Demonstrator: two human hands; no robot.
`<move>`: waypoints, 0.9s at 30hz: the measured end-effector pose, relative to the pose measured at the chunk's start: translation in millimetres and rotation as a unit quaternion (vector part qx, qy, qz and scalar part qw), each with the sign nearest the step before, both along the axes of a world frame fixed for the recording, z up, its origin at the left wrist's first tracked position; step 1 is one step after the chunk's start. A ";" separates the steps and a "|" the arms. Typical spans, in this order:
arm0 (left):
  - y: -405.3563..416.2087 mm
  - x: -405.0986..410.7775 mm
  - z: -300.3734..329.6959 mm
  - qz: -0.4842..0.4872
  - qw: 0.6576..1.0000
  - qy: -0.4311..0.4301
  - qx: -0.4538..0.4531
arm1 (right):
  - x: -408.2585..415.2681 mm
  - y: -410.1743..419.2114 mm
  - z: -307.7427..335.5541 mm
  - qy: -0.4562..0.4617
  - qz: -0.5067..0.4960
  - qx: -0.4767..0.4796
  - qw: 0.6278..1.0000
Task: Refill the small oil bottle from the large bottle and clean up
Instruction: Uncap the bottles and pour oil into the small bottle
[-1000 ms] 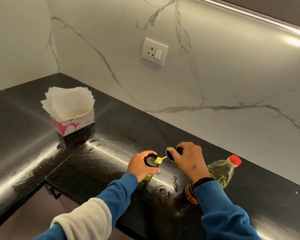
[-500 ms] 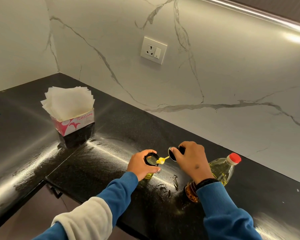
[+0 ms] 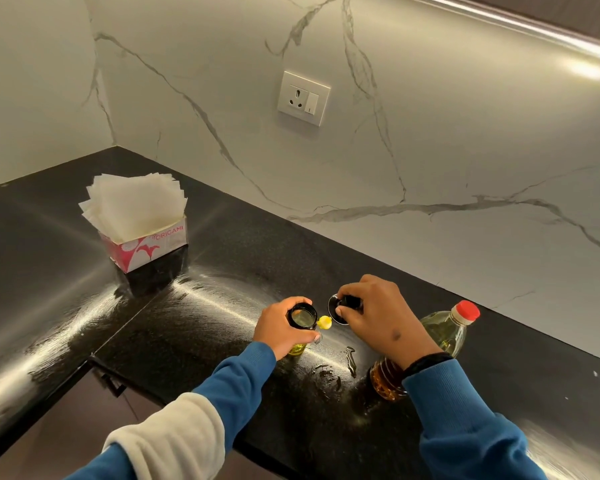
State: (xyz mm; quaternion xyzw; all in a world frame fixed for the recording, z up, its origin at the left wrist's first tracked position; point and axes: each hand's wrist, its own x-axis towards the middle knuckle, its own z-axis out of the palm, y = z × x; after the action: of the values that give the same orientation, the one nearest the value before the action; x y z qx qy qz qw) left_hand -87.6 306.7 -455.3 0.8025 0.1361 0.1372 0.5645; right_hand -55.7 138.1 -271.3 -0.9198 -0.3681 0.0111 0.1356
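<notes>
My left hand grips the small oil bottle, which stands on the black counter with its black-rimmed mouth uncovered and yellow oil showing at its base. My right hand holds the bottle's black cap tilted just right of the mouth. A yellow tip on the cap's stem hangs by the rim. The large oil bottle, with its red cap on, stands behind my right wrist, partly hidden by it.
Spilled oil lies in streaks and drops on the counter between my arms. A pink-and-white tissue box with paper sticking up stands to the back left. A wall socket sits on the marble wall. The counter's front edge runs near my left sleeve.
The cap's yellow tip has shifted slightly right, from over the small bottle's mouth to beside its rim. Both hands have kept their grips and stayed almost still.
</notes>
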 end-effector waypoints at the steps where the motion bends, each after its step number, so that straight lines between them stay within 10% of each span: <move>1: 0.0 -0.1 -0.1 -0.001 1.000 0.001 -0.001 | -0.1 -0.3 1.6 -0.006 0.002 0.009 1.000; 27: 0.4 -1.4 -1.4 -0.001 1.000 0.004 0.004 | -10.7 -9.4 -25.0 0.007 -0.200 0.105 0.974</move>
State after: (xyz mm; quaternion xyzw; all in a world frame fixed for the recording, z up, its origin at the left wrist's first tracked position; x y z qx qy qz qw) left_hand -89.0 307.1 -456.7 0.8054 0.1370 0.1334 0.5610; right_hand -66.4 128.6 -296.3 -0.9551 -0.1754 -0.0488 0.2338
